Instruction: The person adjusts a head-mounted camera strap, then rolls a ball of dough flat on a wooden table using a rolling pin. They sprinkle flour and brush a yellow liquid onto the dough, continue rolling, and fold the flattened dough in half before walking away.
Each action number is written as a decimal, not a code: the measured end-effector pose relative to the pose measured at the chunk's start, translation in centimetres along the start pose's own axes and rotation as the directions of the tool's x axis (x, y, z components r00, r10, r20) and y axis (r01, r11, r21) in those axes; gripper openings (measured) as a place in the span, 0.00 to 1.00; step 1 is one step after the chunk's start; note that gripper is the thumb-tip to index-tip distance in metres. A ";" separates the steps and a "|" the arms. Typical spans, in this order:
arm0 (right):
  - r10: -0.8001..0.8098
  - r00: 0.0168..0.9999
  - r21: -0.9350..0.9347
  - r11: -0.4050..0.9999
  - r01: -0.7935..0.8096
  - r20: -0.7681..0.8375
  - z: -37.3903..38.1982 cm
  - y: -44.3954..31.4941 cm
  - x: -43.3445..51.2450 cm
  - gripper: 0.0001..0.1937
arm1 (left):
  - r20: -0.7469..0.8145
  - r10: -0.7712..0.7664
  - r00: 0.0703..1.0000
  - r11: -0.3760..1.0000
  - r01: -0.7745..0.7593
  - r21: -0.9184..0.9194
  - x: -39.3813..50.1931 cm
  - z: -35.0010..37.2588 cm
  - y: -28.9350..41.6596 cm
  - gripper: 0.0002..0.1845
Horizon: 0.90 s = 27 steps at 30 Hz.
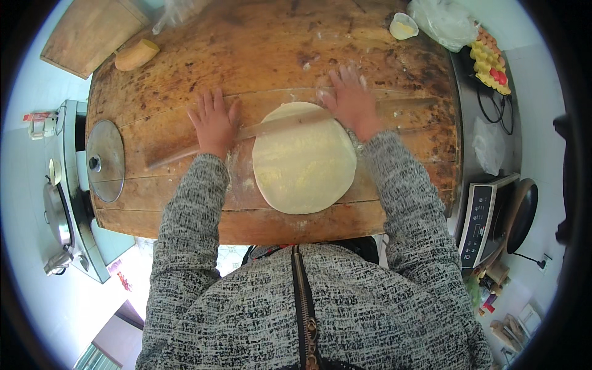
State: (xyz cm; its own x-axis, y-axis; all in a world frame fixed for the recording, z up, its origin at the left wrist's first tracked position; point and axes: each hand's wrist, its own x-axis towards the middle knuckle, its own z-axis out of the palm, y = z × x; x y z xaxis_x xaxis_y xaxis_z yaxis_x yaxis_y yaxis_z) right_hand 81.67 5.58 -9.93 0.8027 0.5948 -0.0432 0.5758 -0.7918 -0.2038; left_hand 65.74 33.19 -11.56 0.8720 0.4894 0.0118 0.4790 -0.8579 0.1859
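A round, flat sheet of pale dough (304, 171) lies on the wooden table (296, 229) in front of me. Across its far part runs a long wooden rolling pin (292, 123), slanted and blurred by motion, its right end farther from me. My left hand (214, 121) rests over the pin just left of the dough, palm down with fingers spread. Over the pin at the dough's upper right edge is my right hand (352, 104), also palm down, fingers apart and slightly blurred. Neither hand has its fingers wrapped around the pin. White flour dusts the wood about the dough.
A glass pan lid (107, 162) lies at the table's left edge. Farther back are a cut squash (137, 55), a wooden board (95, 34) and a small white cup (403, 27). Along the right stand an egg tray (488, 64) and an induction cooker (483, 222).
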 end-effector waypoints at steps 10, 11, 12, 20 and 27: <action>0.044 0.973 0.449 0.882 -0.144 0.227 -2.8 -4.4 -9.0 0.30 | 0.025 0.282 0.959 0.920 -0.262 -0.290 -13.6 -3.3 -1.5 0.24; 0.086 0.970 0.464 0.866 -0.185 0.227 -2.8 -4.7 -8.5 0.29 | 0.058 0.225 0.973 0.904 -0.187 -0.384 -14.4 -3.5 -1.7 0.22; 0.010 0.946 0.467 0.868 -0.169 0.323 -2.6 -4.7 -7.7 0.26 | -0.015 0.247 0.969 0.900 -0.235 -0.367 -15.2 -3.8 -1.8 0.20; 0.102 0.875 0.833 0.272 -0.482 0.474 -1.0 -4.3 -5.0 0.21 | -0.163 0.266 0.950 0.893 -0.306 -0.330 -19.6 -6.0 -1.7 0.17; 0.075 0.744 0.548 0.629 -0.552 0.664 -2.0 -1.6 -13.3 0.20 | -0.161 0.280 0.947 0.864 -0.321 -0.389 -21.2 -5.3 -2.3 0.19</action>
State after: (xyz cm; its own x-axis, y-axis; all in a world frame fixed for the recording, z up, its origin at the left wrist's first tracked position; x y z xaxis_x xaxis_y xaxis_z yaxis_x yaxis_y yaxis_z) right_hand 70.39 -1.39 -7.06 0.5374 0.4757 -0.6963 -0.1657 -0.7500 -0.6403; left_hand 45.65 25.66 -7.06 0.9431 0.2486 0.2210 0.0944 -0.8371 0.5388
